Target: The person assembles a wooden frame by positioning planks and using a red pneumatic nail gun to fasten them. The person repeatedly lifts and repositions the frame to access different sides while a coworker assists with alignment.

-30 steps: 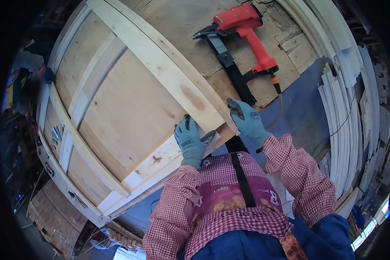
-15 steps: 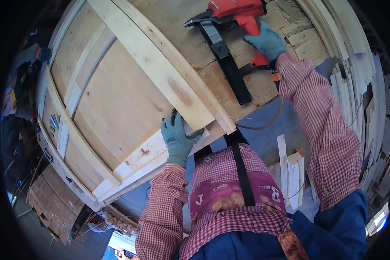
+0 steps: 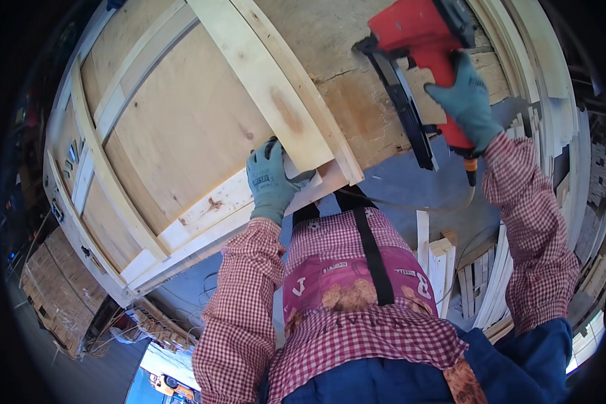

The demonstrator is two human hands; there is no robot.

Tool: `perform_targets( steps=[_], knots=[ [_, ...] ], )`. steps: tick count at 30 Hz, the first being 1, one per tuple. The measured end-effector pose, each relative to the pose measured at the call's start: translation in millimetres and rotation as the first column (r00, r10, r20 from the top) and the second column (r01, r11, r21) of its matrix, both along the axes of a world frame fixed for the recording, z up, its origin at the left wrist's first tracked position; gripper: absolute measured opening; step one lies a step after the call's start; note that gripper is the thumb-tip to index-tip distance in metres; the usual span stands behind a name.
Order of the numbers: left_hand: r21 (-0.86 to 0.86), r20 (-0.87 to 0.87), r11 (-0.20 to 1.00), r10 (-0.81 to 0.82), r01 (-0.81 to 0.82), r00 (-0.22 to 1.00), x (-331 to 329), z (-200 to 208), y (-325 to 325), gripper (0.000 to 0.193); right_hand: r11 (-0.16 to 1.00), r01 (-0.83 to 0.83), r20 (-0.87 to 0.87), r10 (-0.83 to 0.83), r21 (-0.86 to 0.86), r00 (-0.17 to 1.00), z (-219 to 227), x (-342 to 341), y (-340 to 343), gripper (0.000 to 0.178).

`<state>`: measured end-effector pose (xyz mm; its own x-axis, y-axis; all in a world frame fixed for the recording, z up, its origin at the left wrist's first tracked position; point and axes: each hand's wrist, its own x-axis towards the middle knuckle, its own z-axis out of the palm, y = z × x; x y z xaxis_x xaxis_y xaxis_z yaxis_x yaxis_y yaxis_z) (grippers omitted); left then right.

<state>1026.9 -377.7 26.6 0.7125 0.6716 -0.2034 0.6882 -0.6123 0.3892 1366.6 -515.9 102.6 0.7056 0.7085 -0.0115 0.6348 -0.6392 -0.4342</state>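
My right hand (image 3: 468,101), in a grey-green glove, is wrapped around the handle of a red nail gun (image 3: 411,30). The gun's long black magazine (image 3: 404,111) slants down to the left, and a hose is attached at the handle's base. The gun is off the wooden panel, to its right. My left hand (image 3: 271,180), gloved alike, is closed at the near end of a pale wooden slat (image 3: 293,111). Its fingers press by the slat's left edge and its thumb lies by the end. Under them is the framed plywood panel (image 3: 188,114).
A worn wooden board (image 3: 357,101) lies beyond the panel on the right. Long strips of wood (image 3: 545,60) are stacked at the far right, and short offcuts (image 3: 441,262) stand below. The air hose (image 3: 424,207) trails beside my legs. A brown slatted stack (image 3: 60,283) sits at lower left.
My right hand has lifted the nail gun off the worn board and moved right and toward me, tilting it. My left hand stays at the slat's end.
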Motion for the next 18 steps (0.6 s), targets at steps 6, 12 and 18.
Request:
perform_targets(
  steps=[6,12,18],
  knots=[
    [0.039,-0.007,0.999,-0.006,0.006,1.0,-1,-1,-1,0.079,0.996,-0.03,-0.068,0.025,-0.079,0.997,-17,-48,-33,0.066],
    [0.109,0.057,0.994,-0.027,0.021,0.998,0,-13,-1,0.076,0.994,0.054,-0.218,-0.074,-0.092,0.973,-10,-102,-45,0.062],
    [0.126,0.044,0.992,-0.026,0.02,0.999,-6,-21,1,0.078,0.999,0.041,-0.207,-0.038,0.011,0.978,-4,-131,-52,0.057]
  ],
)
